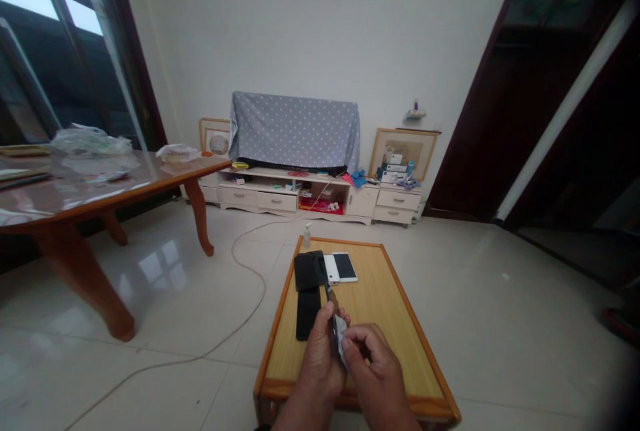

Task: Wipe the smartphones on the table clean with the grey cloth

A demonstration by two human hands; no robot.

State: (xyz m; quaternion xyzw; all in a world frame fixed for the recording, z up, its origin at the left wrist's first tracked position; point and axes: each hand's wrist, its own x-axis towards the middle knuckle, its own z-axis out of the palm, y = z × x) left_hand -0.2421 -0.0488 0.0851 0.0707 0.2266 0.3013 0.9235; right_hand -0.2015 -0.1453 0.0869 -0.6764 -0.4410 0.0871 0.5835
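My left hand (317, 354) grips a dark phone (332, 319), which is tilted so mostly its thin edge shows. Against the phone's right side, my right hand (377, 361) pinches a white tissue or wipe (341, 328), its fingers curled. Both hands are above the near half of a low wooden table (385, 311). Beyond my left hand, a black phone (307, 317) lies flat, with a wider black device (305, 273) past it. A white phone with a dark screen (345, 267) lies to the right of these, next to another white, phone-like item (331, 268).
A clear pump bottle (307, 236) stands at the table's far left corner. A cable (263, 277) runs across the tiled floor. At left is a larger wooden table (200, 167) carrying plastic bags; a white cabinet (277, 201) with a cloth-covered object lines the wall.
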